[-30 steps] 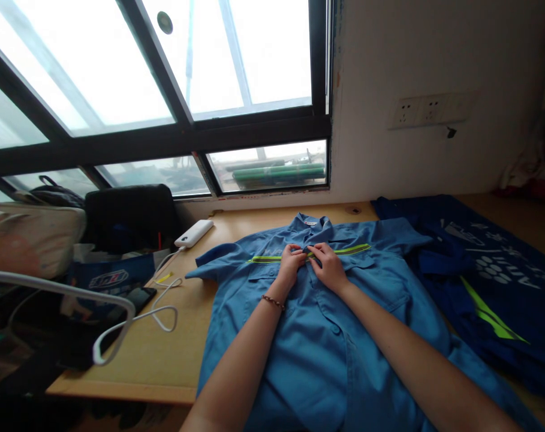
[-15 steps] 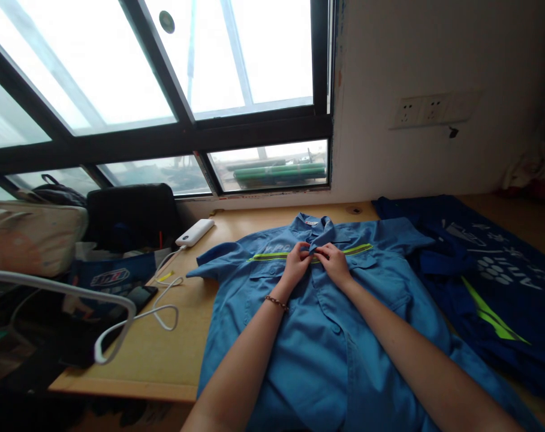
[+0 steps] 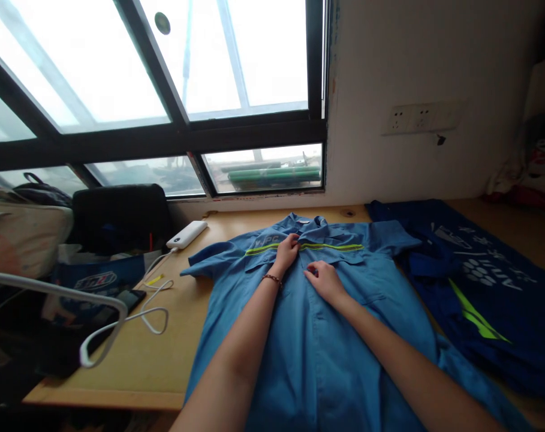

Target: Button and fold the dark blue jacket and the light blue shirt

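A blue short-sleeved work shirt point(image 3: 344, 354) lies front up on the table, its collar toward the window and a yellow-green stripe across the chest. Just below the collar, my left hand point(image 3: 288, 249) pinches the front edge of the shirt. My right hand point(image 3: 325, 281) is lower on the front, beside the button strip. Its thumb and forefinger are curled but slightly apart, and no cloth shows between them. Both forearms reach over the lower part of the shirt.
A dark blue garment point(image 3: 488, 258) with white print lies at the right. On the wooden table point(image 3: 132, 366) at left are a white power bank point(image 3: 187, 234) and its looping cable point(image 3: 157, 327). Bags point(image 3: 24, 231) crowd the far left. Behind is a window point(image 3: 254, 132).
My hands were together at the collar opening. My right hand has come away and moved down the front; the left stays near the collar. The shirt front now lies flatter and closed.
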The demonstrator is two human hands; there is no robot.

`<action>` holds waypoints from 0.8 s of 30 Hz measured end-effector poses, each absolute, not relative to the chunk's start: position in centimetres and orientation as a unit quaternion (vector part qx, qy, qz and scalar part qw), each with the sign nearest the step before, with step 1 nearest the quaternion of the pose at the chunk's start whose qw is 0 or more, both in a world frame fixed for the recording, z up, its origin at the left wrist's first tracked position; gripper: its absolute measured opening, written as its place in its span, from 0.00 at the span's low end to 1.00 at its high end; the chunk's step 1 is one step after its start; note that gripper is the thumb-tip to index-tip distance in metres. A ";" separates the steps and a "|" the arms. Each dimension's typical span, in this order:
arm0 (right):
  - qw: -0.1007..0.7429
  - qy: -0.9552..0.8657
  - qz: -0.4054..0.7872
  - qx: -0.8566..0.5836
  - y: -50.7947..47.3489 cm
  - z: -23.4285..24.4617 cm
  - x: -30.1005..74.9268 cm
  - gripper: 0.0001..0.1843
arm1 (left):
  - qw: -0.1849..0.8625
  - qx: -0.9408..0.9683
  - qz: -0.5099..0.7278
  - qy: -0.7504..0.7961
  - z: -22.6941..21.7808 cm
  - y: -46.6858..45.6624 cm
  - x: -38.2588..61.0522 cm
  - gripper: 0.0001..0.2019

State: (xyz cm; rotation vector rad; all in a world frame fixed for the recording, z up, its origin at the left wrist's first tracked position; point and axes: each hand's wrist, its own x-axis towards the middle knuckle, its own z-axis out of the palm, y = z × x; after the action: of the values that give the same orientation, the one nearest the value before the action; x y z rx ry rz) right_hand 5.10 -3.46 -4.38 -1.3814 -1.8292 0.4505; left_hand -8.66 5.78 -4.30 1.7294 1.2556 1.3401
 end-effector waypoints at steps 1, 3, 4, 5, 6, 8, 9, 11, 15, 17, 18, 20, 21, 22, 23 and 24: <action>0.382 -0.722 0.165 -0.553 -4.0 -4.6 5.1 0.08 | 0.304 0.657 0.503 0.472 -4.2 6.2 -8.6 0.11; 0.373 -0.718 0.146 -0.570 -4.7 -4.8 5.1 0.10 | 0.301 0.663 0.499 0.471 -4.0 6.8 -8.4 0.13; 0.369 -0.717 0.139 -0.575 -4.9 -4.8 5.1 0.11 | 0.300 0.662 0.499 0.472 -4.0 7.0 -8.3 0.13; 0.363 -0.717 0.133 -0.580 -5.0 -4.7 5.1 0.12 | 0.300 0.660 0.500 0.473 -3.9 7.2 -8.2 0.15; 0.356 -0.717 0.129 -0.585 -5.1 -4.6 5.1 0.13 | 0.303 0.659 0.500 0.474 -4.0 7.2 -8.2 0.16; 0.343 -0.719 0.125 -0.592 -5.0 -4.4 5.1 0.14 | 0.316 0.659 0.496 0.469 -4.1 6.8 -8.1 0.19; 0.337 -0.720 0.124 -0.594 -4.9 -4.3 5.1 0.14 | 0.329 0.660 0.493 0.461 -4.1 6.5 -8.2 0.21; 0.328 -0.721 0.123 -0.598 -4.7 -4.3 5.1 0.14 | 0.358 0.663 0.486 0.443 -4.3 5.4 -8.5 0.24; 0.299 -0.725 0.106 -0.612 -4.8 -4.4 5.0 0.15 | 0.381 0.658 0.477 0.441 -4.8 2.7 -8.9 0.29; 0.277 -0.725 0.096 -0.624 -5.0 -4.3 4.9 0.14 | 0.382 0.656 0.468 0.452 -5.0 1.3 -9.0 0.32; 0.264 -0.723 0.093 -0.631 -5.1 -4.2 4.8 0.15 | 0.378 0.659 0.463 0.457 -5.1 0.7 -9.0 0.33; 0.240 -0.721 0.091 -0.644 -5.4 -3.9 4.8 0.15 | 0.349 0.681 0.445 0.465 -5.2 -0.5 -8.9 0.34; 0.231 -0.720 0.094 -0.648 -5.4 -3.7 4.9 0.15 | 0.322 0.698 0.433 0.470 -5.2 -1.0 -8.9 0.33; 0.224 -0.718 0.103 -0.651 -5.4 -3.6 5.0 0.14 | 0.288 0.716 0.421 0.478 -5.1 -1.5 -8.8 0.32; 0.222 -0.714 0.120 -0.653 -5.3 -3.4 5.2 0.13 | 0.250 0.732 0.408 0.486 -5.0 -1.8 -8.8 0.29; 0.227 -0.706 0.144 -0.655 -5.2 -3.3 5.5 0.11 | 0.212 0.744 0.396 0.494 -4.8 -2.2 -8.8 0.26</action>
State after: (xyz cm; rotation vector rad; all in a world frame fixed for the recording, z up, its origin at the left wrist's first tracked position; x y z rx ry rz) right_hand 5.45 -5.20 -3.27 -1.8048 -1.9471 0.3978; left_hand -8.75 -2.15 -4.82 2.0668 1.3729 1.1005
